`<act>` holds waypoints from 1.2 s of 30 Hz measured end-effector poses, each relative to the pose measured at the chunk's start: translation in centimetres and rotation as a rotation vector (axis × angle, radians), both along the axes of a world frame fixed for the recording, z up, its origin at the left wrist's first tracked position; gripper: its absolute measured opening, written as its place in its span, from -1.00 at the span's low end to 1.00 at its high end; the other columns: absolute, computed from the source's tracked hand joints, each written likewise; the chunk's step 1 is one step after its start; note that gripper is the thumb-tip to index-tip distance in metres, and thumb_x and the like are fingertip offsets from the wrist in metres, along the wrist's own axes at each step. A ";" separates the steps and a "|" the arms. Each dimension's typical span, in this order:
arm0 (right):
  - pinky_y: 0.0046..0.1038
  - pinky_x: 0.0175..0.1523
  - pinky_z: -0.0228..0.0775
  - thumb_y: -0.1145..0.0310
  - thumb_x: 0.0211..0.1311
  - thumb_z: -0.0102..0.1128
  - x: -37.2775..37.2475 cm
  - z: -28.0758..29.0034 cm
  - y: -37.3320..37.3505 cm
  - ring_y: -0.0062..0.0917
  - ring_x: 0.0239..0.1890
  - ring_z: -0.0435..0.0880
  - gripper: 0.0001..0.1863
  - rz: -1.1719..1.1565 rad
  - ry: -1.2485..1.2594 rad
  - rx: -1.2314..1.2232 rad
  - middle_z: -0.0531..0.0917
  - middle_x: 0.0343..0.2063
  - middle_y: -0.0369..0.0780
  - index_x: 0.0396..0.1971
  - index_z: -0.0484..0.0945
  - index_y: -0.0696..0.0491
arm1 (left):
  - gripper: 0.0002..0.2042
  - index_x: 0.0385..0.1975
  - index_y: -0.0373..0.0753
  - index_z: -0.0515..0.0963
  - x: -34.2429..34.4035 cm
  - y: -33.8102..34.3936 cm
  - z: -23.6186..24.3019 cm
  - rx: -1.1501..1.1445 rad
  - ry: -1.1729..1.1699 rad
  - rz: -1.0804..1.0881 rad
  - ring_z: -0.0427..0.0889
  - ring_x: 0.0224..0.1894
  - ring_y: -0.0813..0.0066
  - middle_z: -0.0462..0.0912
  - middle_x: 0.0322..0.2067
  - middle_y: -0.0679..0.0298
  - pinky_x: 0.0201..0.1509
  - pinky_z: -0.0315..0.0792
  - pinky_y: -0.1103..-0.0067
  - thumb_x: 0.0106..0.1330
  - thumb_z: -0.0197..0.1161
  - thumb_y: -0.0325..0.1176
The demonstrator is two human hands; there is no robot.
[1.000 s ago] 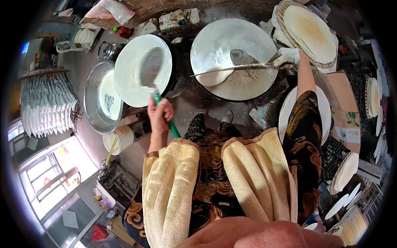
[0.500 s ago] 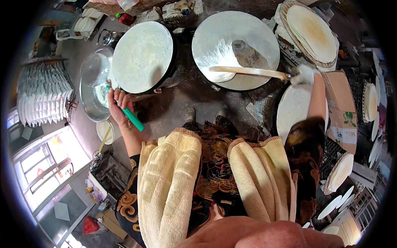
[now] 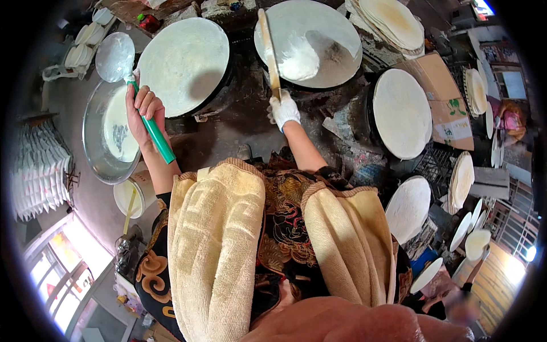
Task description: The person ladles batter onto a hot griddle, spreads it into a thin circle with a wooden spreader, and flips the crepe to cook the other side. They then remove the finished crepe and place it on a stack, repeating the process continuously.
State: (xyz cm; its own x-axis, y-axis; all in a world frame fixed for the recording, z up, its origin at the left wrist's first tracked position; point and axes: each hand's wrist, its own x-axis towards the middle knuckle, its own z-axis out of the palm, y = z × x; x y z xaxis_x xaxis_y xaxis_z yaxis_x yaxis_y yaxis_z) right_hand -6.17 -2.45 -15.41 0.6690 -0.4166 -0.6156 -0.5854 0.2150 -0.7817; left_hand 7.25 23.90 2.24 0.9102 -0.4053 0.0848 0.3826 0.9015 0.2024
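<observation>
My left hand (image 3: 147, 114) is closed round the green handle (image 3: 158, 137) of a metal ladle (image 3: 114, 56), raised above the rim of a steel basin (image 3: 91, 131) of white batter (image 3: 118, 134). My gloved right hand (image 3: 283, 112) grips a long flat wooden spreader (image 3: 268, 45), which lies across the left part of the middle round griddle (image 3: 333, 20), pointing away from me. A white patch of batter (image 3: 301, 61) lies beside the spreader on that griddle. The left griddle (image 3: 182, 57) has a pale surface with a shadow on it.
Stacked flatbreads (image 3: 387, 20) sit at top right. A third round griddle (image 3: 401, 114), cardboard (image 3: 441, 80) and several pale discs (image 3: 405, 208) line the right. At left are a bucket (image 3: 130, 199) and hanging white sheets (image 3: 40, 171). Another person (image 3: 444, 290) shows at lower right.
The ladle went from over the left griddle into the basin, then rose above it. My right hand swung left and toward me, turning the spreader from crosswise to pointing away. The view shifted.
</observation>
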 end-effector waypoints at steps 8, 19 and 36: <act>-0.12 0.08 0.34 0.17 0.23 -0.09 -8.6 1.2 -5.8 -0.01 -0.04 0.54 -0.56 0.091 0.405 -0.728 0.57 -0.15 0.12 0.06 0.36 0.03 | -0.73 0.03 -0.37 0.31 -1.5 1.7 1.1 0.103 -0.097 -0.007 0.19 -0.76 0.72 0.20 -0.70 0.40 -0.79 0.18 0.76 0.47 -0.15 -0.37; -0.12 0.02 0.34 0.13 0.21 -0.05 -4.0 1.7 -6.0 -0.02 -0.08 0.55 -0.55 0.277 0.163 -0.687 0.58 -0.19 0.10 0.04 0.41 0.05 | -0.71 0.09 -0.29 0.32 -2.9 -1.7 1.3 0.157 -0.091 -0.161 0.13 -0.79 0.72 0.21 -0.71 0.41 -0.84 0.14 0.76 0.46 -0.13 -0.33; -0.15 0.01 0.39 0.08 0.25 -0.11 -9.4 3.4 -11.1 -0.07 -0.12 0.58 -0.60 0.310 0.246 -0.803 0.61 -0.23 0.06 -0.03 0.47 -0.03 | -0.63 0.23 -0.28 0.20 -3.3 -7.2 2.4 0.177 -0.126 -0.300 0.19 -0.84 0.72 0.24 -0.72 0.39 -0.88 0.18 0.79 0.47 -0.18 -0.35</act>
